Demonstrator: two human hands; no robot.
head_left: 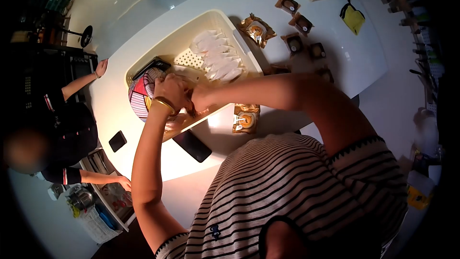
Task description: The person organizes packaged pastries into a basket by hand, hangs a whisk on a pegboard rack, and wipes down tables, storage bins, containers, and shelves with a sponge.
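My left hand, with a gold bangle at its wrist, is over the near left end of a cream plastic basket. Its fingers are bent and closed. My right hand is right beside it, also closed. Something small and brown shows between and below the hands, but I cannot make out what it is. Against my left hand lies a striped, multicoloured fabric item, with a black object behind it. White wrapped packets lie in an overlapping row on the basket's perforated floor.
Gold-wrapped packs and small dark packaged pieces are on the white table. Another gold pack and a black phone lie near the basket. A person in dark clothes stands at the left, hands on the table edge.
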